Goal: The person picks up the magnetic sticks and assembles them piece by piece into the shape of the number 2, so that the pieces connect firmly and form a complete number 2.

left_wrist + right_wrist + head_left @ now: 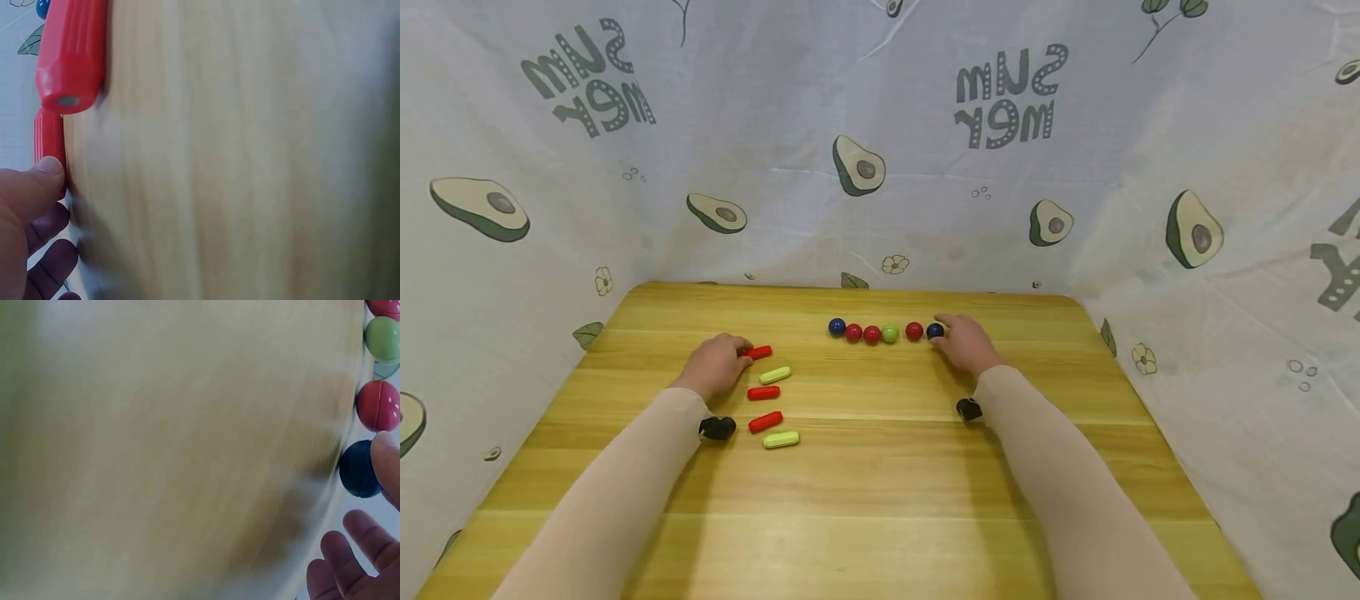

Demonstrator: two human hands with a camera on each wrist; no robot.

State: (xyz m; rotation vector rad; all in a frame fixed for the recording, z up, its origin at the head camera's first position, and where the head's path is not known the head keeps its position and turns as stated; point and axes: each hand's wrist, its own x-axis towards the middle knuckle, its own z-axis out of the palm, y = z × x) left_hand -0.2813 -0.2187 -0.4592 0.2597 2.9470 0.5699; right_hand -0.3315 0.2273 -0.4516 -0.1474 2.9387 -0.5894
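on the wooden worktop [865, 483], the left hand [713, 365] is pinching a red ribbed plastic-looking bar [762, 352], probably light and stiff, by one end, the right hand [968, 346] a glossy dark-blue ball [358, 467], likely slippery, best held across its middle.

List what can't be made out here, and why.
- Left wrist: part of the pinched red stick, behind the left hand.
- Left wrist: far end of the nearer red stick, past the top edge.
- Right wrist: part of the blue ball, behind the right hand.
- Right wrist: part of the topmost red ball, past the corner.
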